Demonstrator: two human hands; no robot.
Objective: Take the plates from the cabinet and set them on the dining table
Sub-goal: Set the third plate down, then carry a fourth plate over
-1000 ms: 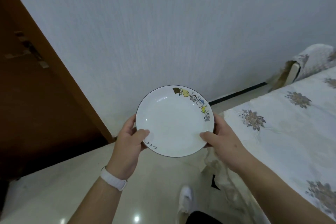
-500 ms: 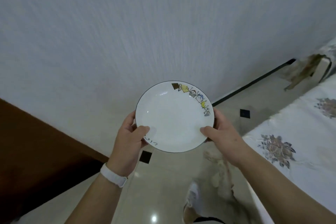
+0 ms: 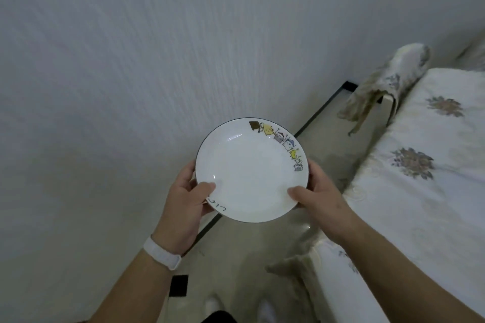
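- A pale textured wall [image 3: 131,60] fills the left and the top of the view.
- A white wristband [image 3: 161,252] sits on the left wrist.
- The left hand [image 3: 183,199] grips the plate's left edge, with the thumb lying on top of the rim and the fingers curled underneath.
- The plate [image 3: 249,173] is white with a thin dark rim. It is held face up and roughly level in the air, above the floor [image 3: 249,257] between the wall and the table, not touching the table. Small coloured drawings run along its far right rim, and a black squiggle sits near the left thumb.
- The right hand [image 3: 317,196] grips the plate's near right edge, thumb on top and fingers wrapped below.
- A chair [image 3: 388,81] under a flowered cover stands at the table's far end.
- The table [image 3: 420,191], under a pale flowered cloth, runs along the right side, just beside the right forearm.
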